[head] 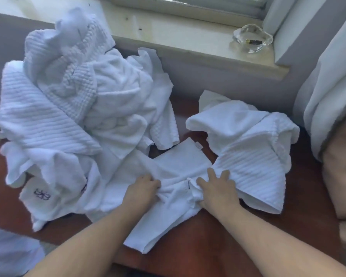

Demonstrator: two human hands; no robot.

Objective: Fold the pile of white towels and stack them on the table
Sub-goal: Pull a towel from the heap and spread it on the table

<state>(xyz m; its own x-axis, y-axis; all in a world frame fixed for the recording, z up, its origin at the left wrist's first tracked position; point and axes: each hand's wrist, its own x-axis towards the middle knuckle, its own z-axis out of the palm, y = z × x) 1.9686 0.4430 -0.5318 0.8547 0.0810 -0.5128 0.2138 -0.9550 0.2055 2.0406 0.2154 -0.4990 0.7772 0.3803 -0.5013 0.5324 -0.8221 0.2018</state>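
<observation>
A small white towel (pixel 168 222) lies crumpled across the middle of the red-brown table (pixel 238 246). My left hand (pixel 142 190) grips a bunched fold of it, fingers curled into the cloth. My right hand (pixel 218 188) pinches the same fold with the thumb from the right, while its fingers spread over the edge of a ribbed white towel (pixel 254 162) lying loosely folded at the right. A big heap of unfolded white towels (pixel 78 100) fills the left half of the table, one with a dark embroidered mark (pixel 42 193).
A window sill (pixel 178 33) runs along the back with a glass ashtray (pixel 252 40) on it. A pale curtain (pixel 328 86) hangs at the right above a beige cushion (pixel 340 176). More white cloth (pixel 10 254) shows at the bottom left.
</observation>
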